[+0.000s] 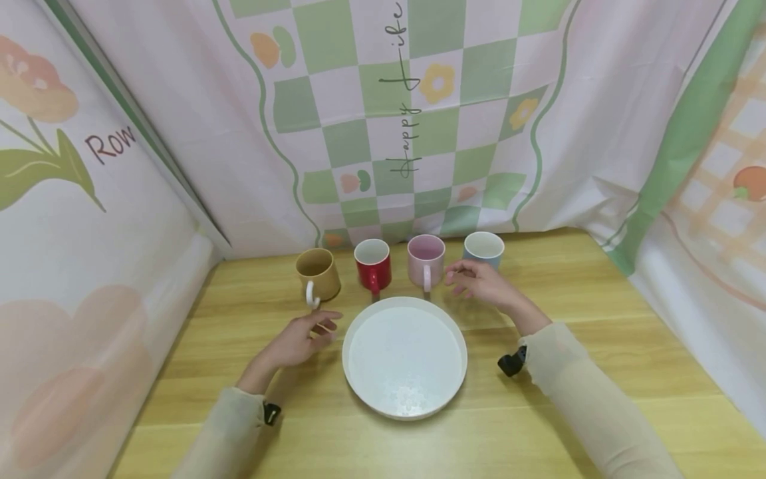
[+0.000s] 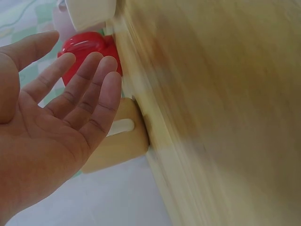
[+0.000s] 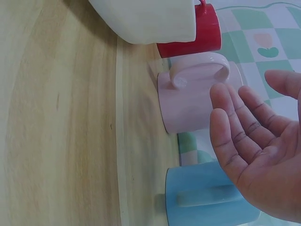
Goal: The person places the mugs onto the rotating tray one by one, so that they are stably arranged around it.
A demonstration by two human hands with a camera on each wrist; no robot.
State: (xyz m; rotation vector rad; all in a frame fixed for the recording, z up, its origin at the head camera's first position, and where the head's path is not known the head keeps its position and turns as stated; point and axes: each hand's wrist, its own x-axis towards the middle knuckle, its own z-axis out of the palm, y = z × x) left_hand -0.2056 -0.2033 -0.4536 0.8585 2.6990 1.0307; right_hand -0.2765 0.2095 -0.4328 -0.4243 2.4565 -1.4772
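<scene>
Four mugs would be a count, so by colour: a tan mug [image 1: 323, 278] with a white handle stands leftmost, then a red mug [image 1: 374, 269], a pink mug [image 1: 426, 265] and a light blue mug [image 1: 486, 253] at the right. In front of them lies a round white tray [image 1: 404, 359]. My left hand [image 1: 302, 339] hovers with relaxed fingers between the tan mug and the tray's left rim, holding nothing. Near the pink and blue mugs, my right hand [image 1: 485, 283] is likewise loose and bare, covering part of the blue mug in the head view.
A wooden table [image 1: 419, 449] carries everything. Behind the mugs hangs a green-and-white checked curtain [image 1: 389, 146], with printed cloth at both sides. Each wrist wears a small black device [image 1: 512, 361].
</scene>
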